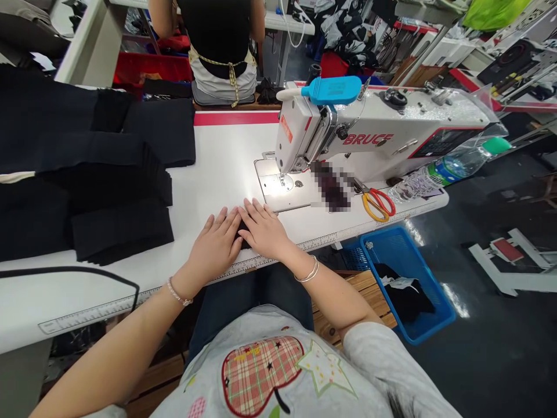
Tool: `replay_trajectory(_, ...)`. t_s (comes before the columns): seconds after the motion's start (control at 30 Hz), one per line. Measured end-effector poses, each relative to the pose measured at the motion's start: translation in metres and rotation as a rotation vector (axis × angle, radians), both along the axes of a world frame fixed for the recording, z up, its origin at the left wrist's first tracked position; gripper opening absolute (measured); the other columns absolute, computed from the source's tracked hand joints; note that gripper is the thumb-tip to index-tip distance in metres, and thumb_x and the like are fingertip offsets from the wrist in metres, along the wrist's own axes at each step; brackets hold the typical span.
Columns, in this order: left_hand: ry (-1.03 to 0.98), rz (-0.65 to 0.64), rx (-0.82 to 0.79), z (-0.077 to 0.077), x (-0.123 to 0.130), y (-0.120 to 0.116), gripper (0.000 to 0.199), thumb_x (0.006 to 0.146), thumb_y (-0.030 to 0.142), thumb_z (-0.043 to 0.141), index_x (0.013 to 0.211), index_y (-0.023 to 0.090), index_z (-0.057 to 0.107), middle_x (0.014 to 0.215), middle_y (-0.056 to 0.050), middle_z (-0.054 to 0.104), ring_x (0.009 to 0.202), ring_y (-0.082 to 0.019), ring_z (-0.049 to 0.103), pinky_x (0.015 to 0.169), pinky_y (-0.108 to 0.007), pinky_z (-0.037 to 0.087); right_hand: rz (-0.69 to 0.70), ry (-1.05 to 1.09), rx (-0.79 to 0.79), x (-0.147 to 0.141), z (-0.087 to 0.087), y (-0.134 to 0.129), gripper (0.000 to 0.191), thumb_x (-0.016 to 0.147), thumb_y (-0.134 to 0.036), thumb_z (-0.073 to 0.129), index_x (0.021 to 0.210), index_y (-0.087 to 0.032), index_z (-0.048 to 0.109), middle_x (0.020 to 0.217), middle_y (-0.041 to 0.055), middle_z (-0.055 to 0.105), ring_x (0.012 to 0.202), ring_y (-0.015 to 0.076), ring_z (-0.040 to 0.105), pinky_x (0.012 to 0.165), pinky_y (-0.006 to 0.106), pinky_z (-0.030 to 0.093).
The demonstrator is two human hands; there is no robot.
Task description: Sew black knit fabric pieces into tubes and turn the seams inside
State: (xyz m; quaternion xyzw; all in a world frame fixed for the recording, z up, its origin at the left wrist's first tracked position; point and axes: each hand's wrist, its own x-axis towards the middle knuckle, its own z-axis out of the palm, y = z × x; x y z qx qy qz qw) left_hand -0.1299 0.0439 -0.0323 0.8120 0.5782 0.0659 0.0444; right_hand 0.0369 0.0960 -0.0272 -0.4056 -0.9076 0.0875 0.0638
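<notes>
My left hand (217, 243) lies flat near the table's front edge, fingers stretched out. Beside it, my right hand (263, 228) is also flat, its fingertips close to those of the left. Under and between the two hands a small piece of black fabric (245, 233) shows; most of it is covered. Just beyond my right hand is the metal needle plate (282, 197) of a white sewing machine (322, 125), whose lamp lights the plate around the needle.
Stacks of black fabric pieces (122, 226) fill the table's left side. To the right lie scissors (378, 204) with red and yellow handles and a plastic bottle (456, 165). A blue basket (409, 232) holding dark cloth stands on the floor. Another person (217, 40) sits beyond the table.
</notes>
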Motion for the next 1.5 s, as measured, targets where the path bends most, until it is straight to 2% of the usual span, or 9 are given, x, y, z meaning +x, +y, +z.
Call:
replay_trajectory(0.23, -0.065, -0.055, 0.0, -0.005, -0.018, -0.002, 0.058, 0.098, 0.032, 0.022, 0.152, 0.009, 0.025, 0.156, -0.012, 0.033, 0.147, -0.028, 0.024, 0.118, -0.049, 0.025, 0.005, 0.012, 0.017, 0.0, 0.0, -0.001, 0.056, 0.101, -0.043, 0.036, 0.15, -0.017, 0.034, 0.16, 0.0139, 0.025, 0.148, 0.0296, 0.021, 0.12, 0.048, 0.02)
replay_trajectory(0.5, -0.02, -0.078, -0.044, -0.001, -0.033, -0.003, 0.062, 0.099, 0.044, 0.026, 0.153, 0.015, 0.024, 0.156, -0.009, 0.034, 0.146, -0.032, 0.027, 0.115, -0.055, 0.028, 0.01, 0.027, 0.013, 0.001, 0.0, -0.001, 0.051, 0.101, -0.043, 0.037, 0.149, -0.025, 0.037, 0.16, 0.0113, 0.024, 0.148, 0.0296, 0.022, 0.119, 0.05, 0.022)
replay_trajectory(0.77, 0.013, -0.054, -0.03, -0.002, -0.031, -0.005, 0.065, 0.099, 0.049, 0.022, 0.153, 0.013, 0.024, 0.158, -0.008, 0.031, 0.146, -0.034, 0.026, 0.115, -0.056, 0.027, 0.017, 0.023, 0.017, 0.001, 0.0, -0.001, 0.05, 0.101, -0.043, 0.037, 0.148, -0.026, 0.038, 0.16, 0.0116, 0.025, 0.148, 0.0302, 0.022, 0.119, 0.05, 0.022)
replay_trajectory(1.17, 0.019, -0.048, -0.049, 0.003, -0.03, -0.002, 0.063, 0.098, 0.046, 0.028, 0.152, 0.014, 0.027, 0.156, -0.01, 0.034, 0.145, -0.034, 0.028, 0.113, -0.056, 0.029, 0.001, 0.024, 0.002, 0.0, 0.001, -0.001, 0.049, 0.1, -0.043, 0.038, 0.146, -0.025, 0.042, 0.159, 0.0101, 0.029, 0.148, 0.0296, 0.023, 0.119, 0.05, 0.022)
replay_trajectory(1.4, 0.018, -0.083, -0.03, -0.003, -0.038, -0.004, 0.061, 0.099, 0.044, 0.024, 0.155, 0.02, 0.014, 0.159, -0.005, 0.028, 0.147, -0.034, 0.022, 0.114, -0.06, 0.026, 0.014, 0.03, -0.005, 0.001, 0.001, -0.001, 0.058, 0.097, -0.053, 0.042, 0.147, -0.024, 0.04, 0.159, 0.0131, 0.026, 0.148, 0.0327, 0.02, 0.119, 0.051, 0.021)
replay_trajectory(1.5, 0.016, -0.072, 0.024, -0.001, -0.035, -0.007, 0.063, 0.099, 0.042, 0.026, 0.155, 0.024, 0.004, 0.157, -0.006, 0.03, 0.147, -0.036, 0.022, 0.114, -0.066, 0.018, 0.015, 0.027, -0.005, 0.002, 0.0, -0.002, 0.063, 0.095, -0.058, 0.043, 0.148, -0.025, 0.039, 0.16, 0.0121, 0.025, 0.148, 0.0326, 0.02, 0.119, 0.052, 0.021)
